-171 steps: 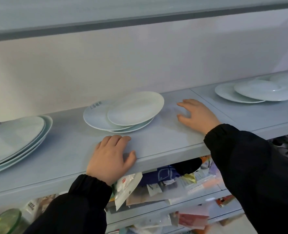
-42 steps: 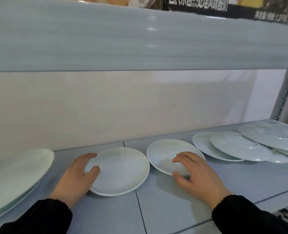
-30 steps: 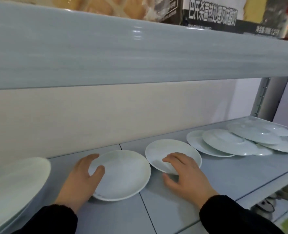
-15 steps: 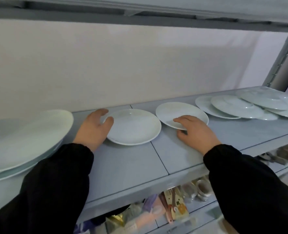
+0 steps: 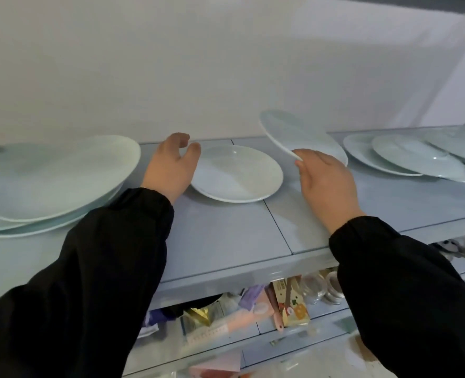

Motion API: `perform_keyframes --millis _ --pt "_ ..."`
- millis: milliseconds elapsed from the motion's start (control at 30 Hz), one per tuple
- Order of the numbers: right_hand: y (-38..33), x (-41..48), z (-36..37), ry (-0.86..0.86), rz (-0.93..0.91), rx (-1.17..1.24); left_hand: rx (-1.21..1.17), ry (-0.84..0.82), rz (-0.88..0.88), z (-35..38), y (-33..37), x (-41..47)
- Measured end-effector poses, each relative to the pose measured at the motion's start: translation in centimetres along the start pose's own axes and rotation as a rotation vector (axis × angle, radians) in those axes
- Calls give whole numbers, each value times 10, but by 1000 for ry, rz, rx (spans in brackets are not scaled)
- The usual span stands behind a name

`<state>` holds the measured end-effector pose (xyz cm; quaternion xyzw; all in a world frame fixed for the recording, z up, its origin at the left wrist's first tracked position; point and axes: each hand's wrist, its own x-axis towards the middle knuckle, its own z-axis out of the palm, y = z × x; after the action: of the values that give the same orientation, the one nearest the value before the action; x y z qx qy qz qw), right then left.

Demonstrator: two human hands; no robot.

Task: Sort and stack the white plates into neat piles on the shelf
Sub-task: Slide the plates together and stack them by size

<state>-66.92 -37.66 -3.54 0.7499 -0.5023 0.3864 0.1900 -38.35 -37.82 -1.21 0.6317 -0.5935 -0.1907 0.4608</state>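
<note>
Pale grey shelving is filling the view, cluttered packets showing on the lower level nearest the viewer. On the shelf point(image 5: 225, 241) above, the right hand point(image 5: 325, 181) is pinching the near rim of a small white plate point(image 5: 299, 135), tilting it up just right of a flat plate point(image 5: 238, 173), which the left hand point(image 5: 171, 165) is touching with fingers loosely spread. Farther out, untidy piles are lying left point(image 5: 59, 173) and right point(image 5: 406, 156).

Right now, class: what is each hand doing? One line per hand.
Left hand: open, fingers curled by the rim of the flat plate, holding nothing.
Right hand: closed on the tilted plate, lifted off the shelf.
</note>
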Motion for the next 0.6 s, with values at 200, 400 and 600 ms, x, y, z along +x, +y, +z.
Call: perform_keyframes --millis 200,400,600 --pt "-10 -2 13 -151 -232 27 -22 -14 -5 -1 1 -2" --pt "-12 -3 16 -201 -398 36 -23 -17 -31 -2 1 -5" --pt "-16 -10 9 -313 -251 79 -39 -38 -43 -3 0 -10"
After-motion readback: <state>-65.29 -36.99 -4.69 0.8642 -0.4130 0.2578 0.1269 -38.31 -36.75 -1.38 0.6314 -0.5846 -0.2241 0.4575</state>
